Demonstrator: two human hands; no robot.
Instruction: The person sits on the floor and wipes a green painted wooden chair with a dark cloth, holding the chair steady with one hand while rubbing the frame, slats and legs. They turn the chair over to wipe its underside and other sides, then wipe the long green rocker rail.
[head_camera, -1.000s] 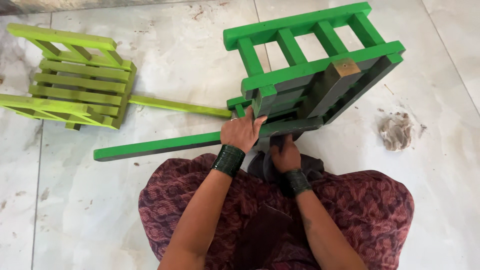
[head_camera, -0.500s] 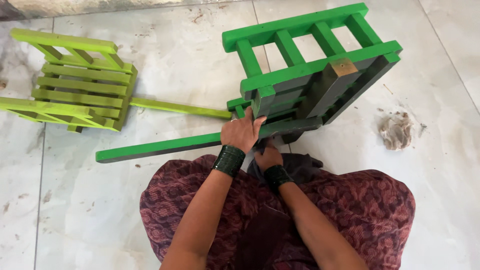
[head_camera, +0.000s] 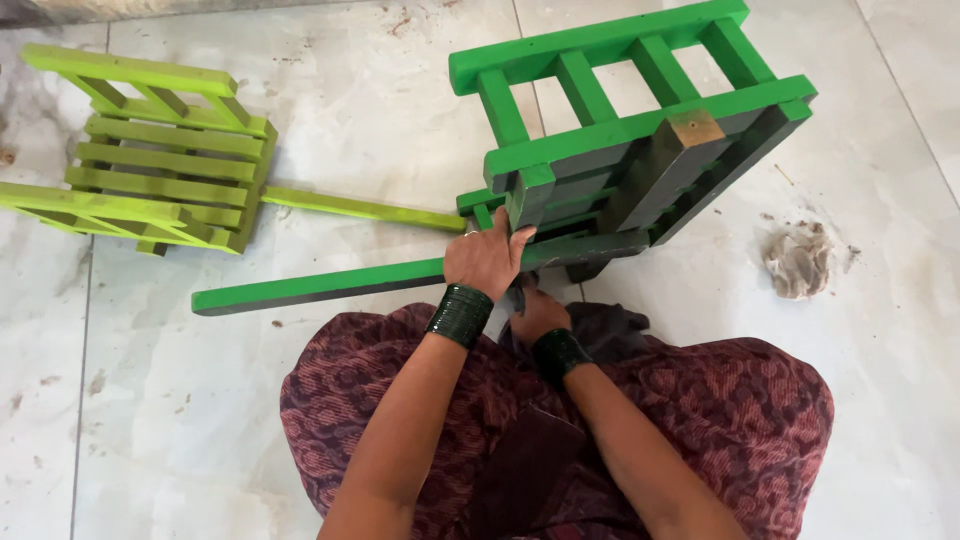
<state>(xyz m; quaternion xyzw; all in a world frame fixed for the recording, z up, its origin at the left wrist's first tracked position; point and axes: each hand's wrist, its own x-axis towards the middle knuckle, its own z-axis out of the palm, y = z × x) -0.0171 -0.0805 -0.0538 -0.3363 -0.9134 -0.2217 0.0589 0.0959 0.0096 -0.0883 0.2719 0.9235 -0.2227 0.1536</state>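
A dark green wooden slatted chair frame (head_camera: 640, 120) lies tipped on the tiled floor in front of me. One long green rail (head_camera: 330, 282) of it stretches out to the left. My left hand (head_camera: 487, 262) rests on that rail where it meets the frame, fingers curled over the wood. Just below it my right hand (head_camera: 537, 312) is closed around something small and dark beside a grey cloth (head_camera: 608, 325) on my lap; what it holds is mostly hidden. Both wrists carry stacked dark green bangles.
A lighter lime-green slatted frame (head_camera: 160, 165) lies on the floor at the left, its long rail (head_camera: 365, 208) reaching toward the darker frame. A crumpled brownish rag (head_camera: 798, 262) lies on the tiles at the right. My maroon patterned skirt (head_camera: 720, 420) fills the lower middle.
My right hand has drawn back slightly toward my lap, away from the frame. The left hand stays on the rail.
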